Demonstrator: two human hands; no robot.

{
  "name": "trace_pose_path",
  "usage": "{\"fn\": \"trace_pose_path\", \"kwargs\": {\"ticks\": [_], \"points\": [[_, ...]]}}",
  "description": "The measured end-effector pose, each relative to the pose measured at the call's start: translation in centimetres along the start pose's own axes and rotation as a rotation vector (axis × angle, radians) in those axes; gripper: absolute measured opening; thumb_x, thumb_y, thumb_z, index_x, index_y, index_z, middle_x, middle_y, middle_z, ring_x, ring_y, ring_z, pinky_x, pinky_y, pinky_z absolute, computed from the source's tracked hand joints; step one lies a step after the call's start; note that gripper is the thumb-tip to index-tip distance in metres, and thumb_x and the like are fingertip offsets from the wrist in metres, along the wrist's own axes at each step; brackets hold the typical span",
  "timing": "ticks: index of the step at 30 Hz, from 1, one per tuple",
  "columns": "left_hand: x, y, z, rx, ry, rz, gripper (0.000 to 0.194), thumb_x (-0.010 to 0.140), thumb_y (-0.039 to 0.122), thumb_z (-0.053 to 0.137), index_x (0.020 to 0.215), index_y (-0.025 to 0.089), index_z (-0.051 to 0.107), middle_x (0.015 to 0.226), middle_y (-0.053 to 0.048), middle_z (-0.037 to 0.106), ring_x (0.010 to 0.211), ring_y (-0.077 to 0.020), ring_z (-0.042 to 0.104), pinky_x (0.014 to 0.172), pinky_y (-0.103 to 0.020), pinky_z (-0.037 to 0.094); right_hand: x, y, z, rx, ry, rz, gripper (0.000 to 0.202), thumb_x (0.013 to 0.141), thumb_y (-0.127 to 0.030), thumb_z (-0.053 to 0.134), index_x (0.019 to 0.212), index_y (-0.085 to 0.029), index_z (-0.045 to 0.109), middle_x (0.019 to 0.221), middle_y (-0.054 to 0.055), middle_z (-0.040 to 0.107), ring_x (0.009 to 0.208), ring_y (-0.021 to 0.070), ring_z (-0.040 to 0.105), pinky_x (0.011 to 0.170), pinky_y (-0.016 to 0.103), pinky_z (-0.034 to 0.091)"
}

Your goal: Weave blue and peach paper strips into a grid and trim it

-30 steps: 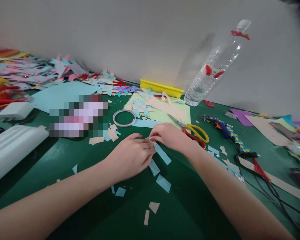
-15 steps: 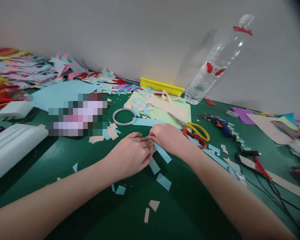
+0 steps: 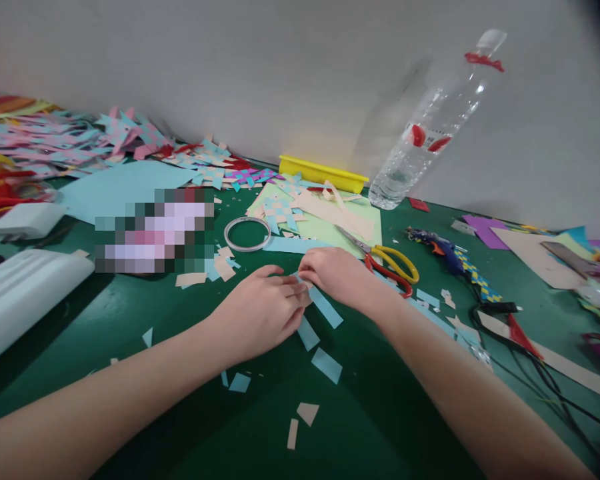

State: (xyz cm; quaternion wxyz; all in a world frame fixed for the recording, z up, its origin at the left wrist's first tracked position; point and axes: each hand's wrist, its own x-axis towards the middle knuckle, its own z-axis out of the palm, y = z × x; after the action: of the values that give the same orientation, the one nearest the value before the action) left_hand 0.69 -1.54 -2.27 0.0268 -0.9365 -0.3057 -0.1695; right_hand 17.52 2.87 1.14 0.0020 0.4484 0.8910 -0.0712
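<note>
Near the middle of the green table, my left hand (image 3: 265,307) and my right hand (image 3: 337,277) meet with their fingertips together. Between them they pinch a small piece made of paper strips; the fingers hide most of it. Two blue paper strips (image 3: 327,308) stick out below, toward me. My left hand is closed around the piece's left side, and my right hand pinches its top. Just right of my right hand lie scissors (image 3: 393,263) with yellow and red handles. Behind my hands, a flat blue strip (image 3: 300,245) reaches a roll of tape (image 3: 247,235).
A clear bottle (image 3: 430,127) leans by the wall beside a yellow tray (image 3: 325,175). Paper scraps (image 3: 327,365) litter the table. A blurred-out phone-like object (image 3: 155,233) and a white device (image 3: 27,300) lie left. A hot glue gun (image 3: 443,257) and cables (image 3: 535,373) lie right.
Both hands stay in almost the same place. The fingertips shift slightly on the paper piece, and a bit more blue shows between them.
</note>
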Motion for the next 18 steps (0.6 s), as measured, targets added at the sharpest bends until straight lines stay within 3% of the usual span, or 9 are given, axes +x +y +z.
{"fn": "trace_pose_path", "kwargs": {"ticks": [7,14,16,18], "points": [[0.0,0.0,-0.1,-0.003,-0.052,-0.013,0.027,0.09,0.023,0.043,0.102,0.019,0.066,0.102,-0.004,0.071,0.097,-0.0209,0.064,0.092,-0.042,0.039,-0.2,0.5,0.2,0.104,0.02,-0.022,0.014,0.085,-0.02,0.057,0.077,-0.016,0.068,0.08,0.005,0.069,0.073,0.0165,0.059,0.06,0.027,0.037],[0.0,-0.1,0.1,0.007,0.02,0.005,0.026,0.091,0.021,0.043,0.1,0.02,0.067,0.105,-0.002,0.071,0.097,-0.0186,0.063,0.093,-0.039,0.038,0.0,2.0,0.6,0.321,0.059,-0.088,0.015,0.085,-0.018,0.053,0.076,-0.017,0.064,0.078,0.003,0.067,0.072,0.0136,0.058,0.062,0.025,0.039],[0.0,-0.2,0.2,0.016,0.034,0.007,0.026,0.091,0.021,0.042,0.097,0.019,0.068,0.101,-0.003,0.072,0.094,-0.0189,0.064,0.091,-0.039,0.039,0.0,2.2,1.2,0.407,0.099,-0.073,0.013,0.085,-0.019,0.052,0.077,-0.018,0.061,0.075,0.002,0.065,0.068,0.0125,0.056,0.061,0.025,0.039],[0.0,-0.2,0.3,0.013,0.044,0.007,0.027,0.092,0.021,0.041,0.095,0.018,0.068,0.098,-0.003,0.072,0.091,-0.0185,0.065,0.09,-0.038,0.04,0.0,2.3,2.0,0.555,0.221,-0.004,0.013,0.088,-0.022,0.046,0.081,-0.018,0.056,0.07,-0.001,0.061,0.062,0.0108,0.055,0.06,0.024,0.041]]}}
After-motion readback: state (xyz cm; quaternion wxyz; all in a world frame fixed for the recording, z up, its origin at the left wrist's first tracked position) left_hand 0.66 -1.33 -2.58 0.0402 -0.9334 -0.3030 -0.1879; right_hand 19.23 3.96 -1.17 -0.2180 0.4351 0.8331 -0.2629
